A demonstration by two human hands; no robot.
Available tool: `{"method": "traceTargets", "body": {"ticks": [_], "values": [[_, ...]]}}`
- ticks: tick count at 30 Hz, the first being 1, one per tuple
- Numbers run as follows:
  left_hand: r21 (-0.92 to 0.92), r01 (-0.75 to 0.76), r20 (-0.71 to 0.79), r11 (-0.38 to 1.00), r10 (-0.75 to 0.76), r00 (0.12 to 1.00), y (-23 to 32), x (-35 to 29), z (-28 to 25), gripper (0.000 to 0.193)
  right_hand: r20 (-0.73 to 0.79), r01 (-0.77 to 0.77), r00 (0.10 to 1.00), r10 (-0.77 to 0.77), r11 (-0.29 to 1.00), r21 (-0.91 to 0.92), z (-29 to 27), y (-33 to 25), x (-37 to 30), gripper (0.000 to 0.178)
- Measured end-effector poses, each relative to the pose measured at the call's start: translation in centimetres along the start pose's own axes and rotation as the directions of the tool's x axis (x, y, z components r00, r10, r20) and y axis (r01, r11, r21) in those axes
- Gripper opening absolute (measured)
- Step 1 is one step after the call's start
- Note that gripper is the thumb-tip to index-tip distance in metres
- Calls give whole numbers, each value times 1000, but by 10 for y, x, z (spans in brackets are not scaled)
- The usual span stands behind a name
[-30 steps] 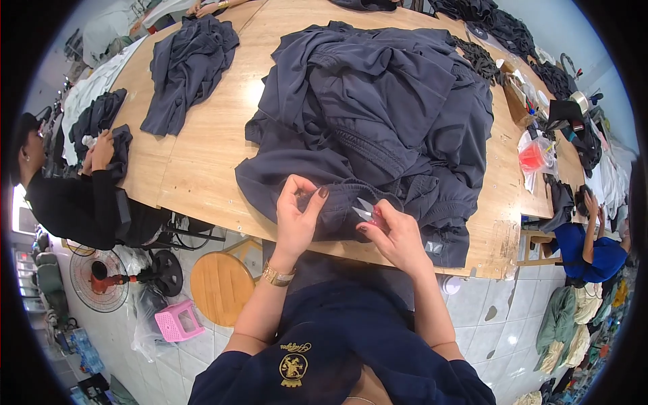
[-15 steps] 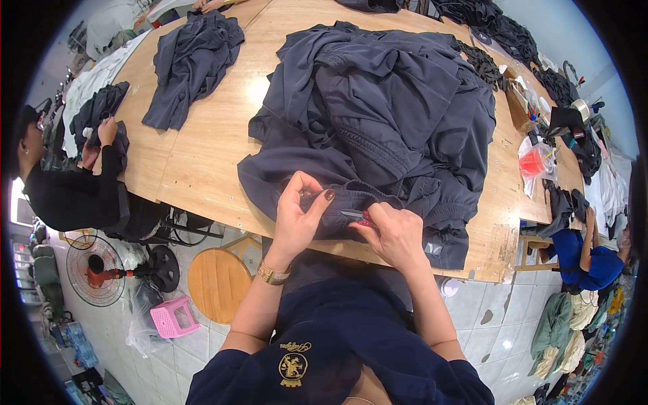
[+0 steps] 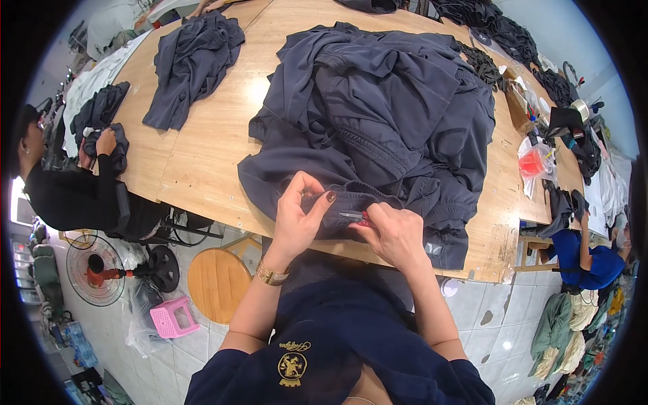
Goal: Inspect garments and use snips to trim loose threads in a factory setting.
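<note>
A dark grey garment [image 3: 290, 177] with a gathered, elastic-looking edge lies at the table's near side, part of a large heap of the same cloth [image 3: 385, 94]. My left hand [image 3: 299, 219] pinches that gathered edge between thumb and fingers. Closed around small thread snips [image 3: 351, 215] with a red handle, my right hand [image 3: 395, 235] rests at the same edge, just right of the left. The slim metal blades point left, toward my left thumb, and lie against the cloth. My right fingers hide most of the handle.
Another dark garment [image 3: 192, 71] lies at the table's far left. Co-workers sit at left [image 3: 74, 192] and right [image 3: 584, 260], with cloth before them. A plastic bag with something red [image 3: 533, 160] is at the right edge. A round stool [image 3: 219, 285] and a fan [image 3: 96, 268] stand below left.
My hands stay nearly in place; the snips' blades have shifted very slightly. The co-worker at left has moved their hands and the cloth they handle.
</note>
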State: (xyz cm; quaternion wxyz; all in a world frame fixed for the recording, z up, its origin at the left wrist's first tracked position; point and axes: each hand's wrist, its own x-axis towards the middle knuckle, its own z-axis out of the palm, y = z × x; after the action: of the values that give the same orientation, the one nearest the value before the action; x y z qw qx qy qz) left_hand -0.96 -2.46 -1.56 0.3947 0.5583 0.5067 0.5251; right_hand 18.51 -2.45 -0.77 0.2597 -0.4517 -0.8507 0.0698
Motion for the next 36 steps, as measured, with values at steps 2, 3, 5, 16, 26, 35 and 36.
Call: {"method": "traceTargets", "body": {"ticks": [2, 3, 5, 16, 26, 35, 36], "values": [[12, -1, -6, 1000, 1, 1000, 5, 0, 1, 17, 7, 8, 1000, -8, 1000, -3, -1, 0, 1, 33], [24, -2, -13, 1000, 2, 1000, 7, 0, 2, 17, 9, 17, 1000, -17, 1000, -5, -1, 0, 2, 34], [50, 3, -4, 999, -3, 1000, 10, -1, 1, 17, 11, 27, 1000, -27, 1000, -7, -3, 0, 3, 34], [207, -98, -61, 974, 112, 992, 13, -5, 13, 17, 171, -312, 904, 391, 330, 891, 14, -9, 1, 14], [369, -236, -175, 899, 316, 932, 5, -21, 34, 19, 324, -342, 824, 465, -47, 938, 27, -10, 0, 19], [429, -376, -147, 821, 474, 868, -8, -21, 35, 18, 364, -387, 796, 484, -55, 920, 22, -11, 3, 24], [412, -355, -156, 839, 449, 880, -7, -21, 35, 18, 386, -405, 787, 481, -70, 912, 21, -10, 3, 26]]}}
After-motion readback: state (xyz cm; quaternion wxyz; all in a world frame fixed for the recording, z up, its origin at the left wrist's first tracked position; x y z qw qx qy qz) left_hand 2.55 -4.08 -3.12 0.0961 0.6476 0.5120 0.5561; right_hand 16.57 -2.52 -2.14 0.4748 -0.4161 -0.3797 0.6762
